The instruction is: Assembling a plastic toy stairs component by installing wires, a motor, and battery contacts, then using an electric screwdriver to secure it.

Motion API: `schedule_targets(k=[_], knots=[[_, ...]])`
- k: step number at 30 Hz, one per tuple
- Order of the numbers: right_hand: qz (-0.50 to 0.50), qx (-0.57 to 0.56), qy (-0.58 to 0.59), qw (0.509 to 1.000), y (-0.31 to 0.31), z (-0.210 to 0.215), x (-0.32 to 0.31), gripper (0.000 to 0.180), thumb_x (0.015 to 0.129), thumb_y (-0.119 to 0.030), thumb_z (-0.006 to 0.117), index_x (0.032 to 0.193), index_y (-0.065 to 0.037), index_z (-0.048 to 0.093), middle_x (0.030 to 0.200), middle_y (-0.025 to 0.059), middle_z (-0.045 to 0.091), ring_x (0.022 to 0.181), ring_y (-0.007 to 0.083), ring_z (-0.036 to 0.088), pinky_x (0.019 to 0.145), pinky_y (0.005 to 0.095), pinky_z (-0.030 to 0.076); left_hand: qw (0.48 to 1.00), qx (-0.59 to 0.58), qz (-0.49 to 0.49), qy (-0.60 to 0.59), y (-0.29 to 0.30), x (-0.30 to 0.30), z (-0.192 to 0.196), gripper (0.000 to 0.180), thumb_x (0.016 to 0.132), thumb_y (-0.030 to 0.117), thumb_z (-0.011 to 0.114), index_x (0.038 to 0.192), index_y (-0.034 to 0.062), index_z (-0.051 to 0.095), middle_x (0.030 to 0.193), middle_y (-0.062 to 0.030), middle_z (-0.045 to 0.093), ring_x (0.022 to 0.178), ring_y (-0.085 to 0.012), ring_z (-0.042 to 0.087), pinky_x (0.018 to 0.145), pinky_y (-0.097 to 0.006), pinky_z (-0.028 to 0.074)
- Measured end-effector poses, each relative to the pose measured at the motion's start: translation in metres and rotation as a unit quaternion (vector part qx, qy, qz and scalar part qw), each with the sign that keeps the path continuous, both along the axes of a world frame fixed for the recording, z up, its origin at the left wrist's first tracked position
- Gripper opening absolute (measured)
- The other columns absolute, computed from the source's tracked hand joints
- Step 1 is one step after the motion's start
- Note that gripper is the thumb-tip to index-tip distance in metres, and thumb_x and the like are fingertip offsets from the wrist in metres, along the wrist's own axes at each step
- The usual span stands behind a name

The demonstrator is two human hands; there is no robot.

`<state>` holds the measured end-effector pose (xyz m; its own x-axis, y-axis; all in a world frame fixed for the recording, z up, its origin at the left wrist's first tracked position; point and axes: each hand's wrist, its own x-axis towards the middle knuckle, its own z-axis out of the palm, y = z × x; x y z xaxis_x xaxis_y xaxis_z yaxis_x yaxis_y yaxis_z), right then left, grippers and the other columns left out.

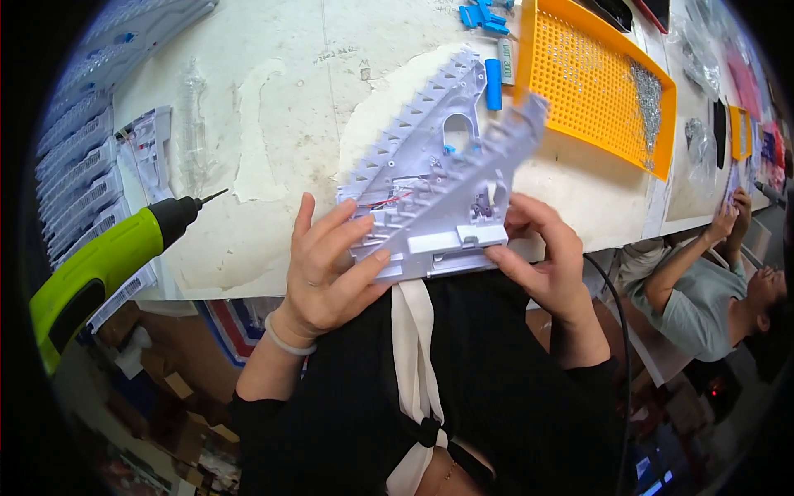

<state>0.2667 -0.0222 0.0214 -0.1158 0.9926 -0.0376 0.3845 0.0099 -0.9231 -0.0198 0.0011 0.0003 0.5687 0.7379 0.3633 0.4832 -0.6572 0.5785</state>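
Black top (pixel 331 413), pale bangle (pixel 287 345)

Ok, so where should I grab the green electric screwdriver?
Probably by its green body, behind the black nose, coming from the picture's lower left: the body is thick there, while the slim bit points the opposite way, up and right.

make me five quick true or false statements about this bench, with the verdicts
1. The left hand touches the pale plastic housing. True.
2. The right hand grips the green drill. False: it holds the housing; the drill is at far left, in neither hand.
3. A blue cylinder lies beside the yellow tray. True.
4. The tray is left of the housing. False: it is to the right.
5. The drill's bit points toward the person's body. False: it points away.
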Motion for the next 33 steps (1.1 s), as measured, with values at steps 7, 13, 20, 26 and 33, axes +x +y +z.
schedule_targets(k=[7, 13, 20, 26, 33], knots=[[-0.002, 0.024, 0.017, 1.0, 0.016, 0.007, -0.005, 0.055, 0.08, -0.003, 0.08, 0.13, -0.001, 0.056, 0.094, 0.0098, 0.066, 0.074, 0.0125, 0.064, 0.068, 0.0252, 0.054, 0.999, -0.033, 0.029, -0.022, 0.01, 0.001, 0.005, 0.051, 0.073, 0.019, 0.086, 0.117, 0.0119, 0.062, 0.137, -0.021, 0.053, 0.129, -0.044, 0.052, 0.112, -0.062, 0.033], [0.049, 0.01, -0.011, 0.999, 0.022, 0.018, -0.001, 0.055, 0.078, -0.005, 0.082, 0.128, -0.004, 0.059, 0.11, 0.0114, 0.06, 0.083, 0.0134, 0.063, 0.071, 0.0257, 0.054, 0.992, -0.068, 0.045, -0.093, 0.006, 0.006, -0.005, 0.053, 0.07, 0.006, 0.086, 0.118, 0.0086, 0.063, 0.138, -0.0223, 0.053, 0.132, -0.0458, 0.049, 0.111, -0.059, 0.037], [0.079, 0.009, -0.058, 0.995, 0.02, 0.022, 0.001, 0.063, 0.07, -0.002, 0.083, 0.129, -0.006, 0.061, 0.117, 0.0131, 0.058, 0.096, 0.0235, 0.064, 0.078, 0.0317, 0.056, 0.988, -0.082, 0.049, -0.119, 0.007, 0.01, -0.004, 0.049, 0.071, 0.002, 0.084, 0.115, 0.0068, 0.062, 0.14, -0.0225, 0.05, 0.136, -0.0475, 0.043, 0.11, -0.054, 0.043], [0.079, 0.103, -0.114, 0.985, 0.026, 0.019, 0.004, 0.065, 0.066, -0.004, 0.083, 0.127, -0.009, 0.063, 0.12, 0.0134, 0.061, 0.103, 0.0305, 0.063, 0.089, 0.0379, 0.054, 0.993, -0.067, 0.047, -0.084, 0.01, 0.01, -0.002, 0.055, 0.075, 0.012, 0.085, 0.12, 0.0118, 0.053, 0.144, -0.0242, 0.046, 0.138, -0.049, 0.039, 0.112, -0.054, 0.04], [0.078, 0.078, -0.095, 0.989, 0.028, 0.015, 0.002, 0.063, 0.069, -0.003, 0.081, 0.128, -0.008, 0.062, 0.121, 0.0143, 0.062, 0.108, 0.0304, 0.064, 0.089, 0.038, 0.054, 0.988, -0.083, 0.058, -0.12, 0.014, 0.013, -0.003, 0.052, 0.073, 0.003, 0.083, 0.119, 0.0098, 0.058, 0.141, -0.0234, 0.049, 0.135, -0.0488, 0.042, 0.107, -0.053, 0.047]])
